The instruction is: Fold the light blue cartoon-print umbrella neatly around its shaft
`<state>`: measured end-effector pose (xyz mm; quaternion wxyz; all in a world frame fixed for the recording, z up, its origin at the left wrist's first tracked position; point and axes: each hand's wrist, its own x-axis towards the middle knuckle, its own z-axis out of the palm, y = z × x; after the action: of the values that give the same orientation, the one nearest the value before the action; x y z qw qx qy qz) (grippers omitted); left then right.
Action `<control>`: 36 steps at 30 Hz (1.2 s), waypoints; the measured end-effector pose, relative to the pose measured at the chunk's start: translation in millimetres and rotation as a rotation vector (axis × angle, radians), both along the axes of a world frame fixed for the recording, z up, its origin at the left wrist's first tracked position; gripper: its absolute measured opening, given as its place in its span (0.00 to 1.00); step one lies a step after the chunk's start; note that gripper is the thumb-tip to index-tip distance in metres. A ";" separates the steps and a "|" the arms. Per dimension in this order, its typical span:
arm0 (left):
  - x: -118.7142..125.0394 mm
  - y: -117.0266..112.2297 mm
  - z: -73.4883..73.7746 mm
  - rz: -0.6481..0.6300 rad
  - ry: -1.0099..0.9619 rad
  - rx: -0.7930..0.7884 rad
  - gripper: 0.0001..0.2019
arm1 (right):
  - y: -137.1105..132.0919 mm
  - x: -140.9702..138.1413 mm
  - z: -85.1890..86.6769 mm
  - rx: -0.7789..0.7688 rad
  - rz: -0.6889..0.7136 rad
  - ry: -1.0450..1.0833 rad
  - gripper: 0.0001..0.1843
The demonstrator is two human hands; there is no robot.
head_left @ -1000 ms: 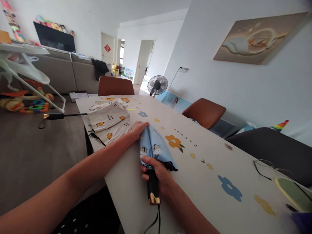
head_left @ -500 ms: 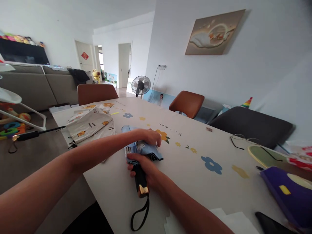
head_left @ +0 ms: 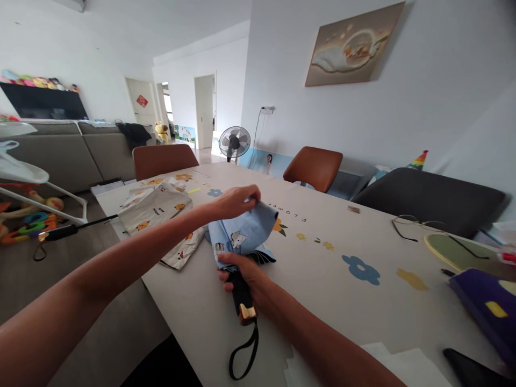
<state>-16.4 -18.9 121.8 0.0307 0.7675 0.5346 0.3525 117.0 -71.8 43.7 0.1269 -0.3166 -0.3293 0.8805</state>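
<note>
Right hand (head_left: 245, 271) clamped round the handle (head_left: 243, 301) of the blue umbrella (head_left: 245, 234), near-left on the counter (head_left: 342, 301). Left hand (head_left: 236, 200) pinches its far fabric. Pull taut, handle pinned, pleats even.

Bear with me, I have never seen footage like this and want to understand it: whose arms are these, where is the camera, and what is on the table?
There is no machine here. The arms belong to a person, and the single camera sits on their head, looking forward and down, so both arms enter from the bottom. The right hand has its grip closed round the black handle of a folded blue umbrella, and the wrist strap trails toward the table edge. The left hand pinches the umbrella's blue cloth and holds it raised. The table has a flower-print cover. A cream umbrella lies to the left and a pair of glasses to the right.
</note>
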 end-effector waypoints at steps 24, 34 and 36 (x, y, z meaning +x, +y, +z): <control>-77.0 -129.3 -99.1 0.261 -0.532 0.082 0.07 | 8.4 -1.2 -2.8 -0.029 -0.007 0.009 0.23; -73.8 -130.9 -96.1 0.284 -0.570 0.191 0.07 | -2.0 -1.3 1.5 0.161 -0.055 -0.096 0.12; -74.5 -130.5 -97.3 0.291 -0.581 0.223 0.08 | -5.5 -0.9 2.0 0.259 -0.058 -0.117 0.12</control>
<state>-90.9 -149.3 24.5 0.0471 0.5496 0.5656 0.6131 116.2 -77.3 45.7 0.1727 -0.3576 -0.4378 0.8066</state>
